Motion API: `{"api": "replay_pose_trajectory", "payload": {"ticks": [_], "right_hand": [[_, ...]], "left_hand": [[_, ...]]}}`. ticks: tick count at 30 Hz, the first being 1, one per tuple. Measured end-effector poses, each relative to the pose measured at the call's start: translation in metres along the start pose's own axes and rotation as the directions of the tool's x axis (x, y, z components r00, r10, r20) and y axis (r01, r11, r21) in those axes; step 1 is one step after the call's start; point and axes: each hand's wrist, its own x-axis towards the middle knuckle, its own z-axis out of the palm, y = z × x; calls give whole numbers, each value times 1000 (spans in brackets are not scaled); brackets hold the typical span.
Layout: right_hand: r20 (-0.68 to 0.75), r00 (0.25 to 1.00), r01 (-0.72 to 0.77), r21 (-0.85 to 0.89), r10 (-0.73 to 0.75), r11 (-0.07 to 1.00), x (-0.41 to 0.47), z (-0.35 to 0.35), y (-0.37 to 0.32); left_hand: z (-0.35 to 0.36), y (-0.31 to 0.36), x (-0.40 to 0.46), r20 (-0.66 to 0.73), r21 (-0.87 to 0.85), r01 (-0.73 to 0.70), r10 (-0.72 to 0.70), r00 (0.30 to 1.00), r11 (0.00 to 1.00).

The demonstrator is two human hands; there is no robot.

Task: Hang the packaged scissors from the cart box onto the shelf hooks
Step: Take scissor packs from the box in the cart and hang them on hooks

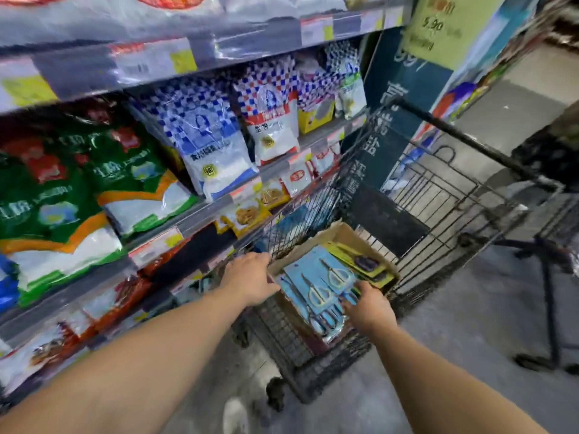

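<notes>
My right hand (368, 308) pinches the blue scissors packs (316, 286) in the cardboard box (340, 234); blades point up-left, toward the shelf. My left hand (250, 277) grips the box's near edge inside the cart (438, 195).

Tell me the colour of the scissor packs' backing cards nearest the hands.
Light blue backing cards; it shows in the head view.
</notes>
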Motion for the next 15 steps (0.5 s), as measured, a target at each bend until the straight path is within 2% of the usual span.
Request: {"api": "replay_pose_trajectory", "payload": {"ticks": [7,15], "right_hand": [[147,989,23,22,-26,999,65,14,4],[307,946,123,-49,-102,991,152,24,21]], "left_hand": [[28,10,48,81,-77,79,-73,994,994],[70,38,99,157,-209,315,-286,945,926]]}}
